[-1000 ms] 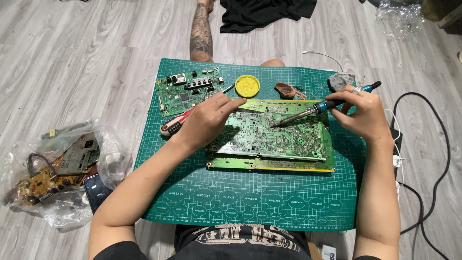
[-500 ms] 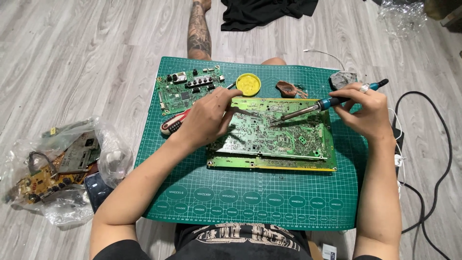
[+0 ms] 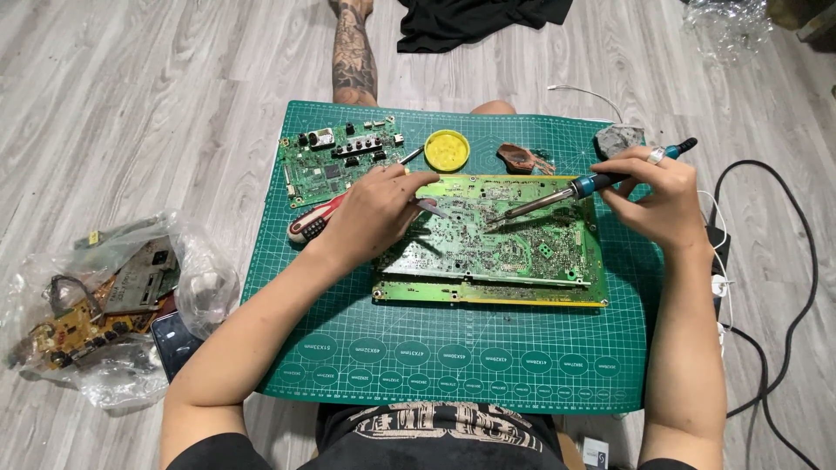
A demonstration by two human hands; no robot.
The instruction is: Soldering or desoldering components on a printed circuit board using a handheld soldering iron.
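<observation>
A large green circuit board (image 3: 505, 239) lies on another board on the green cutting mat (image 3: 453, 348). My right hand (image 3: 653, 191) grips a blue-handled soldering iron (image 3: 575, 187), whose tip touches the middle of the top board. My left hand (image 3: 374, 213) rests on the board's left edge and holds metal tweezers (image 3: 427, 206) that point at the board. A ring shows on my right hand.
A smaller green board (image 3: 335, 157), a yellow round tin (image 3: 447, 150), a red-handled screwdriver (image 3: 309, 224) and a brown holder (image 3: 521, 158) sit on the mat's far side. A plastic bag of board scraps (image 3: 104, 305) lies left. Black cables (image 3: 784, 261) run on the right floor.
The soldering iron's tip slid slightly left across the board. My left hand shifted a little with the tweezers. The view moved a bit.
</observation>
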